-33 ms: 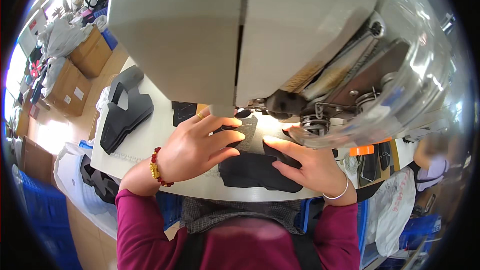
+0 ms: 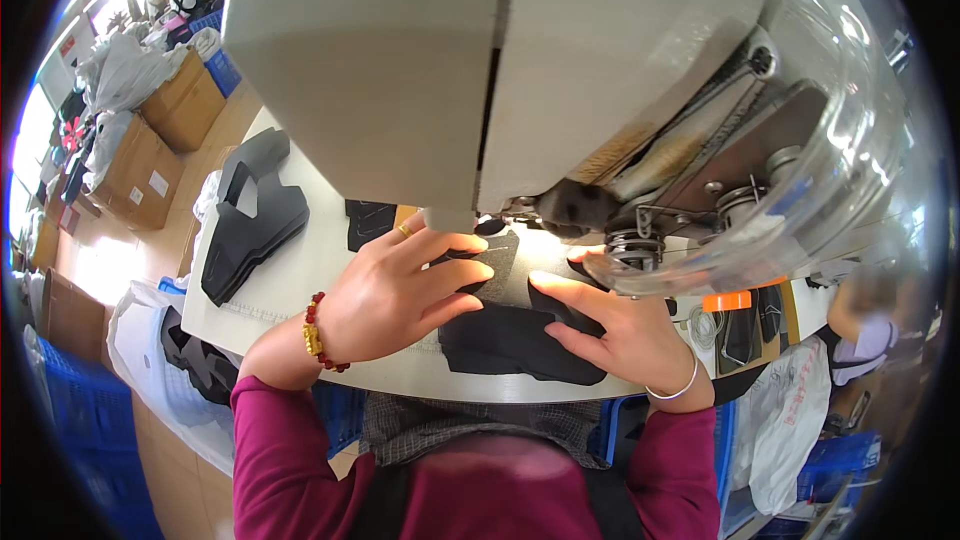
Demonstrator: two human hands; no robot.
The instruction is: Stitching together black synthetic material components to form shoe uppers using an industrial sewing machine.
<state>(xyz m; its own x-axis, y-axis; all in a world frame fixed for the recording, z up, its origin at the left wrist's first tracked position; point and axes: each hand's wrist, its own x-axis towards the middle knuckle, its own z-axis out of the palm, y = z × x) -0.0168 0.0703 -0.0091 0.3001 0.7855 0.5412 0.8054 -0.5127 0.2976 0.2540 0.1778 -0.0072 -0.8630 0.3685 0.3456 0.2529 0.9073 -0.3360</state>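
Note:
A dark grey and black fabric piece (image 2: 520,344) lies on the white sewing machine table (image 2: 330,325), under the head of a sewing machine (image 2: 370,70). My left hand (image 2: 385,285) presses on the fabric's left side, fingers stretched out and a little spread. On its right side rests my right hand (image 2: 620,325), with thumb and forefinger extended over the cloth. Some of that hand's other fingers are hidden behind the machine's clear guard (image 2: 850,140). The needle area just beyond my fingertips is lit, but the needle itself cannot be made out.
Stacked black cut pieces (image 2: 255,220) lie at the table's left. A smaller black piece (image 2: 368,225) sits beyond my left hand. An orange part (image 2: 727,301) is right of my right hand. Cardboard boxes (image 2: 135,175) and blue crates (image 2: 85,430) stand on the left floor.
The view has shifted very slightly. Both hands and the fabric stay in place.

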